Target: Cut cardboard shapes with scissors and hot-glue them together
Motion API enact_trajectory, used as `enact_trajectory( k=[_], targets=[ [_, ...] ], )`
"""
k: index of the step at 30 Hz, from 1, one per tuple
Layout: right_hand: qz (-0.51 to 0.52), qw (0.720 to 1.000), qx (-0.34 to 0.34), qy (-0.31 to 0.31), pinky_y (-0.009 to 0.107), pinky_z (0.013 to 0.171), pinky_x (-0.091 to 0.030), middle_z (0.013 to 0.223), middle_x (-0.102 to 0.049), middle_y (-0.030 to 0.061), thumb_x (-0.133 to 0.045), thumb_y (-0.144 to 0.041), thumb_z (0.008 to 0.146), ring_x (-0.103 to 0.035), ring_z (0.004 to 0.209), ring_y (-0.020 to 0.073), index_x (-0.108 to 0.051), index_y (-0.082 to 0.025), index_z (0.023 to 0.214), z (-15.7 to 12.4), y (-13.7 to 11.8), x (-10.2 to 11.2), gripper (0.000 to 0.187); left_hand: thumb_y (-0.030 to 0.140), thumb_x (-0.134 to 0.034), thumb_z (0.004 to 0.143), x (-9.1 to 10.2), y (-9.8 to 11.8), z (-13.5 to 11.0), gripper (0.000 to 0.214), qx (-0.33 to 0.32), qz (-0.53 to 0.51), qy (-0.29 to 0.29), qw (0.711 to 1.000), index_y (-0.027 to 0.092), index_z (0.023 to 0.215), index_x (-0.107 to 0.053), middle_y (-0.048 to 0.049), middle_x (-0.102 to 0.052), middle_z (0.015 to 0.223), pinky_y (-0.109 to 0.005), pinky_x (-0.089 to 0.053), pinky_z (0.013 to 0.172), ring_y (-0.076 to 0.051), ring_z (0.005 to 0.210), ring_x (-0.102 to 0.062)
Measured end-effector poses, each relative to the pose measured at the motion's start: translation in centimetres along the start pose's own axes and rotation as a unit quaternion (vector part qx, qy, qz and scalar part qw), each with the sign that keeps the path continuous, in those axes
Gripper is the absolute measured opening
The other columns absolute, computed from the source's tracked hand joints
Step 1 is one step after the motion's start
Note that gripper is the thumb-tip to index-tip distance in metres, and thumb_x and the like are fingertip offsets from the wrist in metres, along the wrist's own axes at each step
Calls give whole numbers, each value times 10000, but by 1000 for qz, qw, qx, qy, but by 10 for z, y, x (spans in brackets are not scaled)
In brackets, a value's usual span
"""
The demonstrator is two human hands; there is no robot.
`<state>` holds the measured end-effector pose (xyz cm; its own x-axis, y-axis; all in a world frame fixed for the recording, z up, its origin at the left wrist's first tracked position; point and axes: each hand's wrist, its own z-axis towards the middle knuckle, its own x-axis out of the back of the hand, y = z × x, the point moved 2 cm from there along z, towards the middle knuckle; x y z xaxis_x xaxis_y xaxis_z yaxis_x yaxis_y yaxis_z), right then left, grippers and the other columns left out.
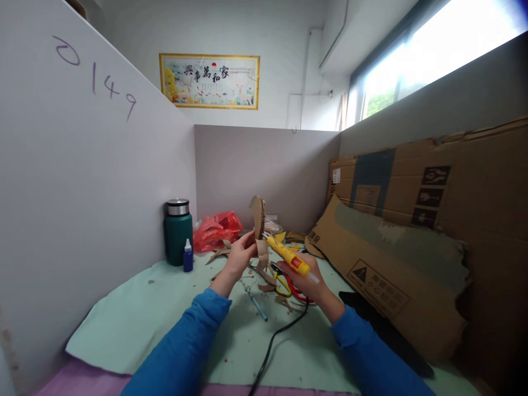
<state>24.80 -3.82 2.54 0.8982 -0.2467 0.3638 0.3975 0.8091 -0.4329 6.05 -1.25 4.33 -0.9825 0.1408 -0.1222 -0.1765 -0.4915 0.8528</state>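
Observation:
My left hand point(238, 257) holds up a rounded cardboard piece point(258, 217) with its layered edge facing right. A curled cardboard strip point(262, 254) hangs below it. My right hand point(309, 279) is closed round a yellow hot glue gun point(286, 256), whose metal tip points left and is at or very near the cardboard. A pale glue stick point(314, 278) pokes out of the gun's rear end. Under my right hand lie a red-handled tool point(297, 296) and a yellow-handled tool point(282, 287), both partly hidden. A teal pen point(258, 306) lies on the table between my forearms.
A green bottle point(179, 234), a small blue squeeze bottle point(188, 257) and a red plastic bag point(218, 230) stand at the left. Cardboard scraps point(267, 278) litter the middle. Large cardboard sheets point(388, 264) lean at the right. A black cord point(274, 336) runs toward the front edge.

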Motion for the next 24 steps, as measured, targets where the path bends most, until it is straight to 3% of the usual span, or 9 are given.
enact_trajectory(
  k=[11, 16, 24],
  targets=[
    [-13, 999, 32, -14, 229, 517, -342, 579, -458, -38, -621, -402, 817, -405, 525, 90, -462, -194, 597, 0, -3, -2, 342, 291, -704, 671, 4, -4, 2, 558, 18, -28, 19, 999, 136, 1196, -592, -103, -696, 999, -275, -525, 653, -174, 737, -653],
    [-4, 1000, 0, 8, 236, 519, -368, 590, -494, -30, -622, -408, 811, -435, 527, 99, -505, -193, 626, 0, -2, 1, 307, 314, -706, 688, -2, 1, -3, 549, 34, -22, 1, 999, 135, 1195, -592, -107, -699, 1001, -300, -525, 711, -194, 783, -658],
    [12, 1000, -17, 19, 247, 516, -384, 587, -508, -20, -626, -424, 803, -452, 532, 112, -508, -194, 621, 1, -3, 4, 316, 315, -714, 683, -7, 6, -6, 531, 47, -11, -30, 998, 135, 1173, -615, -109, -708, 964, -289, -521, 662, -179, 711, -649]
  ],
)
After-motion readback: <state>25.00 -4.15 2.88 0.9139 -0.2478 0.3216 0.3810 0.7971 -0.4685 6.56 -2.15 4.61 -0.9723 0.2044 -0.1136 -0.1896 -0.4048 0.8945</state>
